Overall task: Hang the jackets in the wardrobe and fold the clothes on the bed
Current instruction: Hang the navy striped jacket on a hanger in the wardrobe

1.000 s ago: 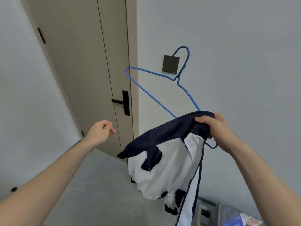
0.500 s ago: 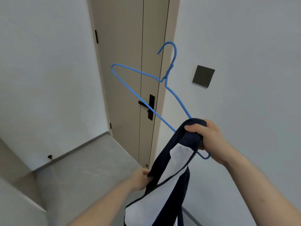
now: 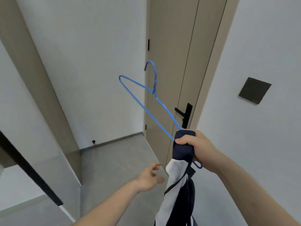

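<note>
Left hand (image 3: 149, 177) released, fingers spread, just left of the jacket (image 3: 176, 190), not touching. Right hand (image 3: 197, 146) grips bunched navy-white jacket plus blue wire hanger (image 3: 147, 103); hanger's lower end hidden in fabric. Jacket bottom cut off. Door (image 3: 174, 62) behind.

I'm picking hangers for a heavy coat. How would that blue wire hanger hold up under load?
The blue wire hanger looks thin, so probably light and somewhat bendy. The right hand holds it up by one end, together with the navy and white jacket, and it keeps its shape. A heavy coat might bow it.
</note>
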`<action>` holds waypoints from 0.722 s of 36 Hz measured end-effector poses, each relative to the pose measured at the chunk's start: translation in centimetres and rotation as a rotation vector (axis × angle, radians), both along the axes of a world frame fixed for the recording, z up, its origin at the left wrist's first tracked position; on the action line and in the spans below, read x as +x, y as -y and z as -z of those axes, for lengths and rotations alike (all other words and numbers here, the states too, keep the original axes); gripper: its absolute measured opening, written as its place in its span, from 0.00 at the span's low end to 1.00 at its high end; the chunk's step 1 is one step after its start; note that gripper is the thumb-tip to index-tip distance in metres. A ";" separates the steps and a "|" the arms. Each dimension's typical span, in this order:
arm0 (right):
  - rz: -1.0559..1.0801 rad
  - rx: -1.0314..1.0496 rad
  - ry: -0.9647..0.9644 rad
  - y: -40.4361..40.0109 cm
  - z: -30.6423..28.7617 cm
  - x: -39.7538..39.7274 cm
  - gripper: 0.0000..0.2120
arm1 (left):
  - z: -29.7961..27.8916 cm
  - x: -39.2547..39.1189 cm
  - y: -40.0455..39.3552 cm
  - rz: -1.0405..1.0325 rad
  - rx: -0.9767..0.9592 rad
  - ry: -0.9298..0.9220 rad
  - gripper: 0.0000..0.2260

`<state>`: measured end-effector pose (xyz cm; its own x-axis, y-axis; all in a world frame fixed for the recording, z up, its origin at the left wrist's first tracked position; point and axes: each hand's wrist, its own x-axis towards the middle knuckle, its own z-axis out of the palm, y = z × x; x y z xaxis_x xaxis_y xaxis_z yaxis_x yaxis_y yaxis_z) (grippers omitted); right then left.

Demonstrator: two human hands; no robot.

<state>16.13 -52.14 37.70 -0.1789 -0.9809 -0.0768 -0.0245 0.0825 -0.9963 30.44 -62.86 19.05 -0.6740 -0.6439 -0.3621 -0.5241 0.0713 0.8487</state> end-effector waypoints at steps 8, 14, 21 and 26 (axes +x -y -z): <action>-0.214 -0.015 -0.088 2.5 -1.4 3.3 0.12 | 0.0 3.0 0.7 0.093 -0.080 0.056 0.12; -0.119 -0.009 0.060 3.2 -2.0 4.7 0.08 | 1.3 6.2 1.8 -0.135 -0.091 -0.090 0.48; -0.117 -0.039 0.222 3.9 -3.0 7.7 0.03 | 3.2 10.0 5.1 -0.101 -0.371 0.181 0.34; -0.122 -0.059 0.243 3.1 -3.6 8.1 0.14 | 4.6 15.4 4.5 -0.370 0.060 -0.106 0.46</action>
